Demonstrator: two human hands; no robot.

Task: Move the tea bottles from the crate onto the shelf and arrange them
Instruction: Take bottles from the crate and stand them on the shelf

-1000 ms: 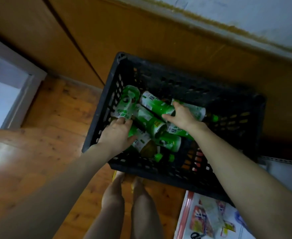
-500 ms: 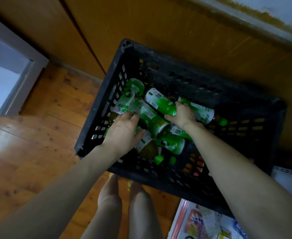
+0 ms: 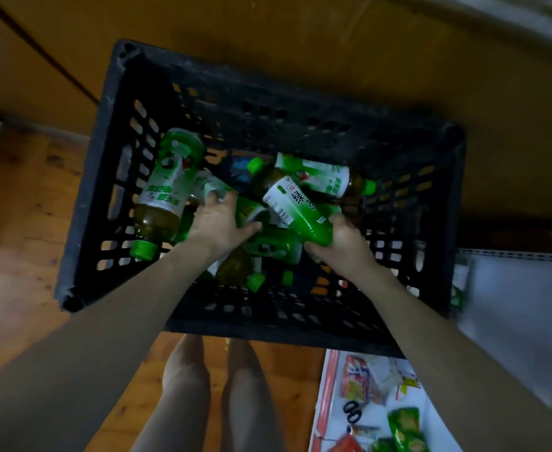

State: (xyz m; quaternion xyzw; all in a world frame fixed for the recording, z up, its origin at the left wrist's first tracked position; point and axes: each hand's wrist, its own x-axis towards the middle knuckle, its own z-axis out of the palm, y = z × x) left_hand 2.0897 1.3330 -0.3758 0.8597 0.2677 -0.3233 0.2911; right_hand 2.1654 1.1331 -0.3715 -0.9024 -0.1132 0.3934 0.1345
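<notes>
Head view: we see the black crate [image 3: 105,197] on the wooden floor [image 3: 23,207] with the tea bottles heaped inside, a wall bottle [image 3: 167,187] at the crate's 9 o'clock side and a far bottle [image 3: 327,176] toward 1 o'clock. The left hand [image 3: 217,223] curls round a central bottle [image 3: 252,212], and the right hand [image 3: 340,246] grips the base of a tilted bottle [image 3: 296,203] whose cap points to 11 o'clock. At 5 o'clock from the crate we note scissors [image 3: 352,412] and snack packets [image 3: 405,425].
</notes>
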